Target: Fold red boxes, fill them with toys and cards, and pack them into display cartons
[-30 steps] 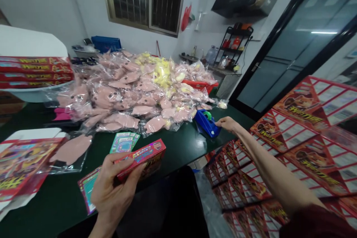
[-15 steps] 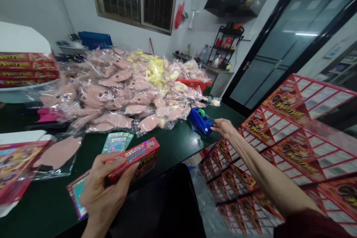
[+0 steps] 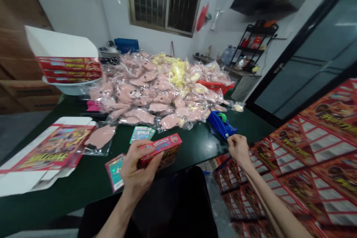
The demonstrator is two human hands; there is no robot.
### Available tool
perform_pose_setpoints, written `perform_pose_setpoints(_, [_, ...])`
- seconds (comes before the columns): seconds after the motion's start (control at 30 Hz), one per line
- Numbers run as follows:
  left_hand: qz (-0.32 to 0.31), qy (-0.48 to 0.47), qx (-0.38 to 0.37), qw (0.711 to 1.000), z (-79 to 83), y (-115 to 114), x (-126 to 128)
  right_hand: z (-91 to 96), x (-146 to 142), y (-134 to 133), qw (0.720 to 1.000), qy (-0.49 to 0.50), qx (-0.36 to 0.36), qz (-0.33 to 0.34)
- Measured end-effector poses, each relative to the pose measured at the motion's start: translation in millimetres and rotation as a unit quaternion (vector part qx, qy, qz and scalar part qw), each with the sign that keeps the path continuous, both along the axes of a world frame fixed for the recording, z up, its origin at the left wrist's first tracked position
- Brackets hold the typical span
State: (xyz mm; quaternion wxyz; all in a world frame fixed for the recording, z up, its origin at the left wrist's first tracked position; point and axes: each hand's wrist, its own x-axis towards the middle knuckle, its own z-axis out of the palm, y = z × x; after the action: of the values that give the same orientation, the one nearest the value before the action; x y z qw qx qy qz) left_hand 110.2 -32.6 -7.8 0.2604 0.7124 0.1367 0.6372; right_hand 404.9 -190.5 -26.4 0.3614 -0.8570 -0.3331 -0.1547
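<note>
My left hand (image 3: 141, 167) grips a small red printed box (image 3: 164, 148) by its near end, thumb on one side and fingers on the other, above the table's front edge. Beside the blue tape dispenser (image 3: 220, 124), which carries a green roll core (image 3: 222, 117), my right hand (image 3: 239, 149) is closed, its fingertips pinched at the front, cutter end. Whatever lies between those fingertips is too small to see. Left of the box are cards (image 3: 141, 134) in a fanned pile, and another stack of cards (image 3: 115, 173) lies nearer me.
Bagged pink plush pieces (image 3: 131, 95) and yellow ones (image 3: 178, 72) heap across the green table (image 3: 192, 148). An unfolded red-and-white carton (image 3: 52, 148) lies at left, before a basin (image 3: 74, 87) holding red boxes. Display boxes (image 3: 301, 145) stack high at right. A black seat (image 3: 173, 204) is below.
My view has swung left, so the scene sits further right. My right hand's fingers have gone from stretched out to curled in at the dispenser's end. My left hand still holds the box.
</note>
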Motion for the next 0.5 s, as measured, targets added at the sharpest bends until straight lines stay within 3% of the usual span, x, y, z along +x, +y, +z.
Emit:
perform_pose_setpoints(0.1, [-0.036, 0.002, -0.006, 0.999, 2.9, -3.2, -2.3, 22.9, -76.2, 3.0, 0.991, 0.027, 0.007, 0.134])
perform_pose_setpoints(0.13, [-0.039, 0.005, -0.009, 0.999, 3.9, -4.4, -3.5, 32.7, -103.2, 5.2, 0.979, 0.062, 0.041, 0.192])
perform_pose_setpoints(0.2, [-0.030, 0.020, -0.015, 0.999, 6.3, -6.1, -5.9, 53.3, -151.0, 11.7, 0.941, 0.171, 0.127, 0.265])
perform_pose_setpoints(0.27, [-0.021, 0.041, -0.021, 0.999, 8.7, -6.7, -7.9, 70.8, -183.8, 21.3, 0.885, 0.290, 0.208, 0.299])
perform_pose_setpoints(0.37, [-0.028, 0.052, -0.029, 0.998, 10.8, -6.4, -9.7, 81.7, -204.2, 37.8, 0.818, 0.406, 0.267, 0.307])
perform_pose_setpoints(0.5, [-0.034, 0.061, -0.022, 0.997, 10.6, -6.8, -10.5, 73.6, -207.4, 53.9, 0.778, 0.478, 0.279, 0.297])
